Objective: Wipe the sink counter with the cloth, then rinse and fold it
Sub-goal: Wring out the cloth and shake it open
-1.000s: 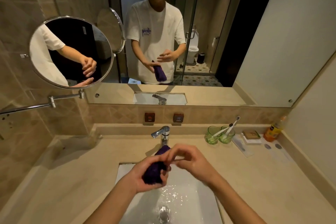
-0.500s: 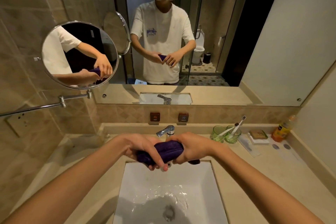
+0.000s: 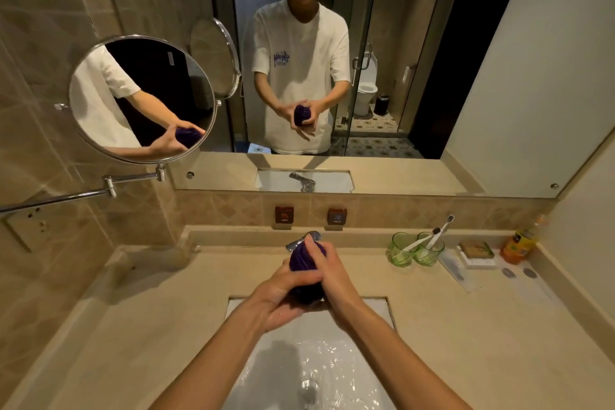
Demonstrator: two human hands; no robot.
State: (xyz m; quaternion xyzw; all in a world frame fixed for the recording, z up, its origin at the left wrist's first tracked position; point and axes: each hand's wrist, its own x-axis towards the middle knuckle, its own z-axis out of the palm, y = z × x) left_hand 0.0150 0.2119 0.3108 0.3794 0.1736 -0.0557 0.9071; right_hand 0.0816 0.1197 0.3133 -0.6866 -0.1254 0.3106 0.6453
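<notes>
Both hands, the left hand [image 3: 279,296] and the right hand [image 3: 332,271], grip the bunched purple cloth [image 3: 303,263] above the wet sink [image 3: 332,359].

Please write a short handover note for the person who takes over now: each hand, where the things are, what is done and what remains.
Left hand: grips the lower part of the purple cloth.
Right hand: wrapped round the upper part of the bunched cloth.
The cloth is held above the back edge of the sink, just before the faucet.
The sink basin is wet, so rinsing appears underway; whether the counter was wiped cannot be told.
Left to do: squeeze the cloth out, then fold it.
</notes>
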